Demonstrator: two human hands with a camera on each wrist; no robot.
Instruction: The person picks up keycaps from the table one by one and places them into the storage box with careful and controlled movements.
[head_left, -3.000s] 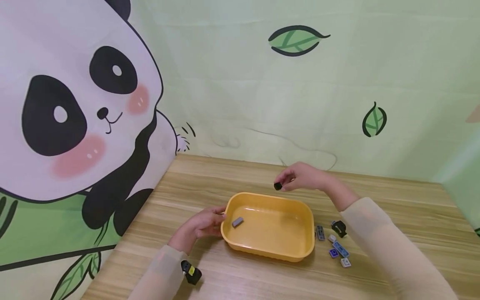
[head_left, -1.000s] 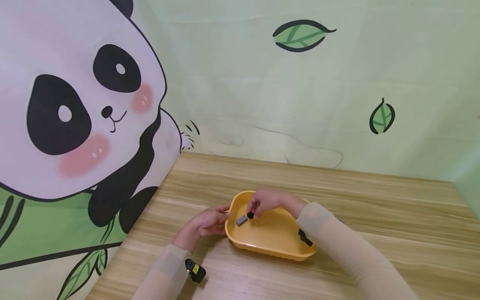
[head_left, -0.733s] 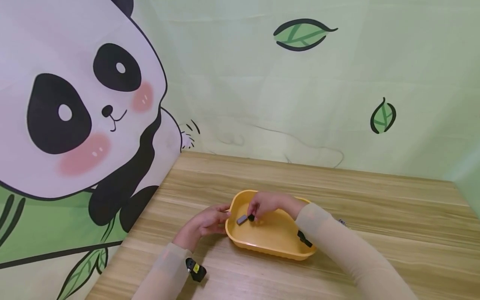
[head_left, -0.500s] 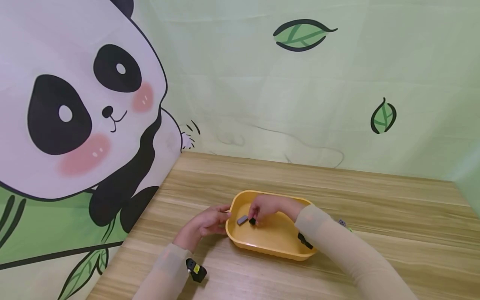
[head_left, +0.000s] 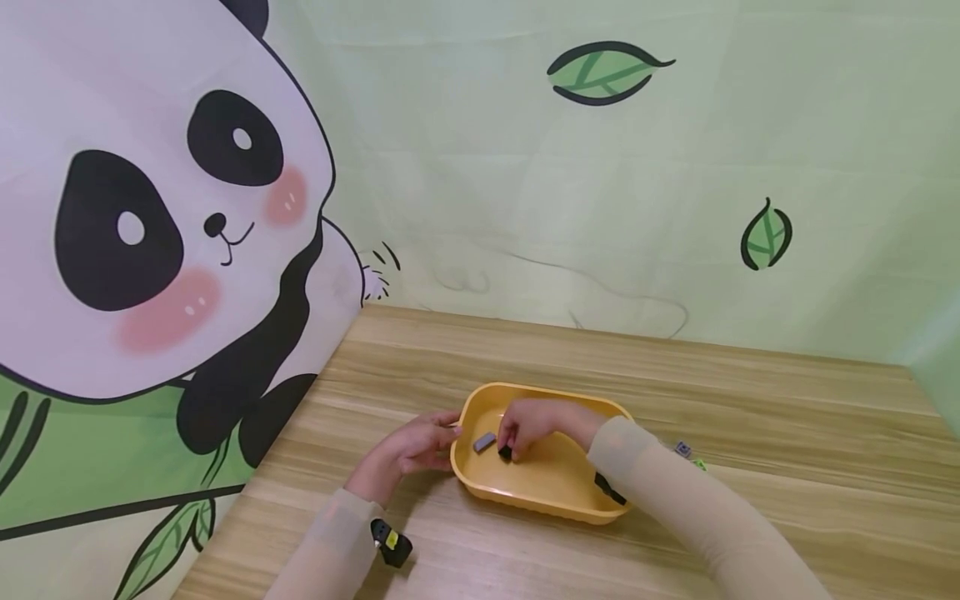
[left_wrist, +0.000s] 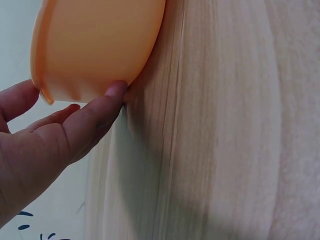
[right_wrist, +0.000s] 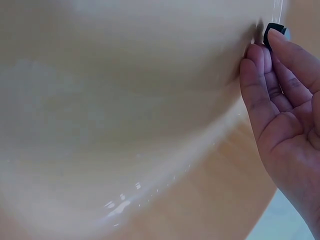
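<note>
A yellow tray [head_left: 551,508] stands on the wooden table, a small grey block [head_left: 484,442] lying inside near its left end. The left hand [head_left: 420,443] holds the tray's left end; in the left wrist view its fingertips [left_wrist: 117,89] touch the tray's outer wall [left_wrist: 95,55]. Inside the tray, the right hand [head_left: 528,423] pinches a small black block [head_left: 505,453] low over the floor, just right of the grey one. In the right wrist view, the thumb of the right hand [right_wrist: 285,95] lies against the black block [right_wrist: 274,34].
Right of the tray, partly behind the right sleeve [head_left: 697,500], lie a grey-purple piece [head_left: 682,449] and a green piece [head_left: 699,464]. Other table space there is hidden by the sleeve. A wall cloth with a panda and leaves stands behind the table [head_left: 465,342].
The right hand has come from behind the tray into it with the black block, then slid slightly toward the tray's front. The left hand keeps its hold on the tray.
</note>
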